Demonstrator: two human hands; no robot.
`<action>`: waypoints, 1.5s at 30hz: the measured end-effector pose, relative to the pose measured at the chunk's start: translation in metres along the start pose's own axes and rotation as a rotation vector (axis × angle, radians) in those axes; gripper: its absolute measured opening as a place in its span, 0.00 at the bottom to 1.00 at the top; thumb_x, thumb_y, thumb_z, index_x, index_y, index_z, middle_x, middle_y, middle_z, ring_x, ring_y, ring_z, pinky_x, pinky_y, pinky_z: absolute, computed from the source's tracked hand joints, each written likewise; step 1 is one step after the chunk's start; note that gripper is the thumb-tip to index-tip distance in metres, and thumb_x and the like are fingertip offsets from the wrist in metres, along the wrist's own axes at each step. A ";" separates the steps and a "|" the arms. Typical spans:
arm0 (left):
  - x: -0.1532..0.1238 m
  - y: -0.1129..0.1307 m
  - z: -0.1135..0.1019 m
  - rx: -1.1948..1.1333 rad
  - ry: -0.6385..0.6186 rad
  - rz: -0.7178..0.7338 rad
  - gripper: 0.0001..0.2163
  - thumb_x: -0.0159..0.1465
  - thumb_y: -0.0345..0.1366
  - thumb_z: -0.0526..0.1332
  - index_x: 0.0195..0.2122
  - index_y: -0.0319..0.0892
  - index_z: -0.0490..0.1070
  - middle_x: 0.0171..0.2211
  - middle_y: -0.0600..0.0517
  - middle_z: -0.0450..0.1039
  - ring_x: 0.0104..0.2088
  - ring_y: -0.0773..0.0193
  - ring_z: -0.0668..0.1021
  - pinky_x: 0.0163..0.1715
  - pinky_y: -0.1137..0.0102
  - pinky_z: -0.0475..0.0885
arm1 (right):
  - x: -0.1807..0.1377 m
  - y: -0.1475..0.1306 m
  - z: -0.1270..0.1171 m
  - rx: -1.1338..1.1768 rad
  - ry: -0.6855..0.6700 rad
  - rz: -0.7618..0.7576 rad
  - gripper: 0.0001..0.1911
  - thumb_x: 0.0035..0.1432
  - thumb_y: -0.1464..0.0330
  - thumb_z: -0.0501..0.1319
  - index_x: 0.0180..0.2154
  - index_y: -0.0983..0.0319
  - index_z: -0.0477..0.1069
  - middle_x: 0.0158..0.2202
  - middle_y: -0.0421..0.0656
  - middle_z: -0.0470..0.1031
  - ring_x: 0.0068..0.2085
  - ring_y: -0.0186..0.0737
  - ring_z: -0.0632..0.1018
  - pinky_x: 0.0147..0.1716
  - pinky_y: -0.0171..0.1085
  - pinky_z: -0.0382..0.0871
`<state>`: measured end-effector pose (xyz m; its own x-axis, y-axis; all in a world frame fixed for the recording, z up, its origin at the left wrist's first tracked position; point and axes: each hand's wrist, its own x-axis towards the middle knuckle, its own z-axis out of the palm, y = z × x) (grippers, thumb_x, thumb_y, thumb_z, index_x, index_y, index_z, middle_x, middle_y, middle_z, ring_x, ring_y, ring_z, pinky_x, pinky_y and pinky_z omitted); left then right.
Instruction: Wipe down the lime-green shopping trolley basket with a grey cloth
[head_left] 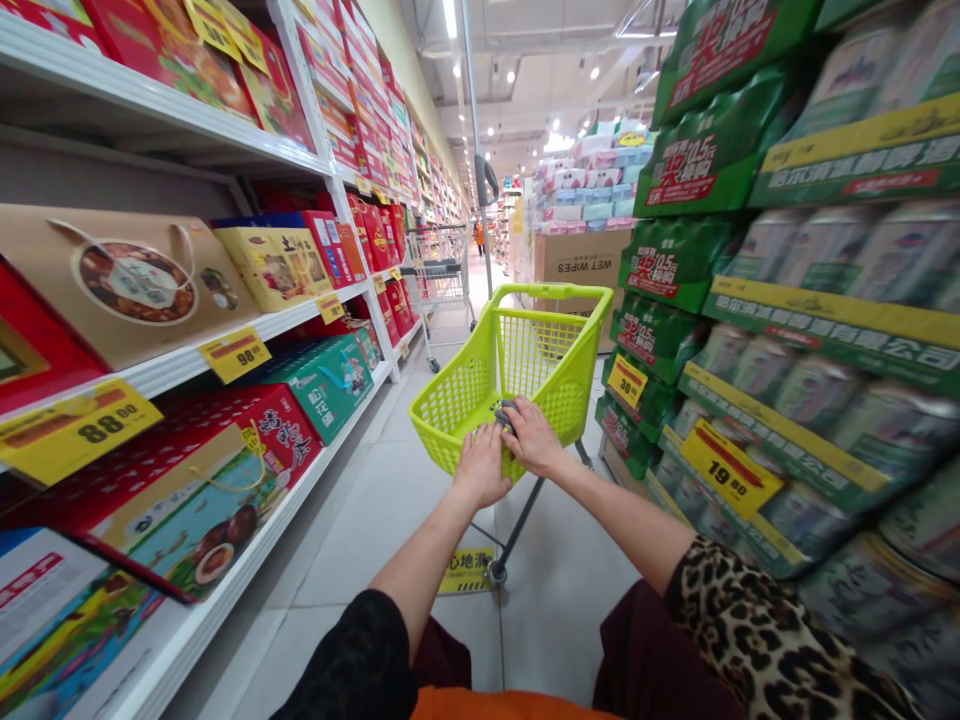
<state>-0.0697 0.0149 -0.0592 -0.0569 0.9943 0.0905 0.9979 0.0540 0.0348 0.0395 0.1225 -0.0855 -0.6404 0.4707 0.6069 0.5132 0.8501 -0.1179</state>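
Observation:
A bright green plastic shopping cart (450,420) stands in front of me on grey metal legs. My left hand (482,467) rests over the near rim of its basket, with fingers bent over the edge. Close beside it, my right hand (532,438) is closed on a bunched grey cloth (507,414) at that same rim. The two hands nearly touch at the fingertips. Part of the cloth is hidden under the right fingers, so its full shape does not show.
Shelves with gift boxes (127,270) and yellow price tags line the left. Stacked beer can packs (795,370) rise close on the right. A metal cart (442,280) and a wet wipes carton (581,262) stand ahead. A yellow floor sign (466,572) lies below the cart.

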 end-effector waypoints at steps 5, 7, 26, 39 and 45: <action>-0.002 -0.033 -0.008 0.121 -0.058 -0.063 0.37 0.51 0.35 0.59 0.61 0.33 0.46 0.63 0.38 0.50 0.64 0.52 0.51 0.61 0.54 0.44 | 0.008 0.018 -0.015 -0.039 -0.090 0.089 0.23 0.61 0.63 0.50 0.55 0.67 0.61 0.58 0.56 0.59 0.60 0.51 0.58 0.57 0.50 0.52; -0.004 -0.039 -0.008 0.165 -0.051 -0.078 0.35 0.52 0.34 0.58 0.61 0.32 0.48 0.62 0.38 0.52 0.63 0.52 0.52 0.61 0.54 0.42 | 0.013 0.026 -0.015 -0.030 -0.082 0.126 0.23 0.61 0.63 0.50 0.54 0.67 0.62 0.58 0.55 0.59 0.60 0.51 0.59 0.57 0.50 0.54; 0.009 -0.008 -0.005 0.161 0.004 -0.015 0.34 0.53 0.35 0.54 0.62 0.33 0.48 0.62 0.40 0.54 0.63 0.53 0.55 0.61 0.51 0.36 | -0.022 0.021 -0.026 -0.087 -0.104 0.118 0.22 0.60 0.64 0.51 0.52 0.69 0.63 0.58 0.57 0.59 0.60 0.53 0.58 0.56 0.50 0.55; 0.018 -0.005 0.002 0.218 -0.016 -0.130 0.34 0.55 0.35 0.53 0.63 0.32 0.45 0.64 0.41 0.49 0.64 0.51 0.50 0.61 0.49 0.40 | -0.036 0.019 -0.015 -0.088 0.026 0.285 0.28 0.58 0.62 0.52 0.56 0.73 0.58 0.62 0.59 0.53 0.63 0.54 0.51 0.57 0.52 0.52; 0.017 -0.008 0.000 0.237 -0.027 -0.164 0.34 0.56 0.37 0.53 0.63 0.33 0.45 0.63 0.40 0.50 0.63 0.50 0.53 0.59 0.49 0.45 | -0.034 -0.008 -0.015 -0.153 -0.081 0.194 0.29 0.58 0.62 0.53 0.56 0.74 0.59 0.62 0.58 0.53 0.63 0.53 0.51 0.60 0.49 0.47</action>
<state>-0.0791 0.0318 -0.0576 -0.2205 0.9724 0.0767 0.9547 0.2312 -0.1873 0.0661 0.0957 -0.0934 -0.5622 0.6440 0.5188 0.7073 0.6995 -0.1019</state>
